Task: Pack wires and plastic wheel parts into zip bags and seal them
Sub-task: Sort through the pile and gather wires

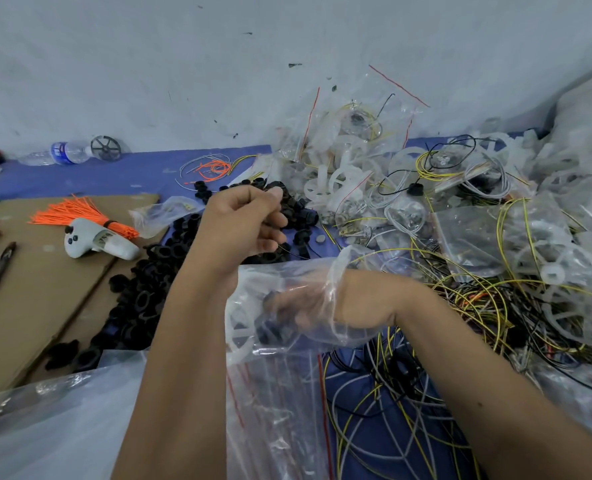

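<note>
right hand (298, 308) inside clear zip bag (287, 306), fingers curled on black plastic parts, white wheel in bag too | left hand (249, 223) raised over black parts pile (142, 299), fingers pinching thin wire (289, 244) | wire tangle (408, 375) at counter's right

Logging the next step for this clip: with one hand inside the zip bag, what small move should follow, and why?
Probably release the parts and draw the right hand out of the zip bag. That hand is inside the bag with black parts and a white wheel, so the load looks delivered. The left hand is raised over the black parts pile, pinching what seems a thin wire.
</note>
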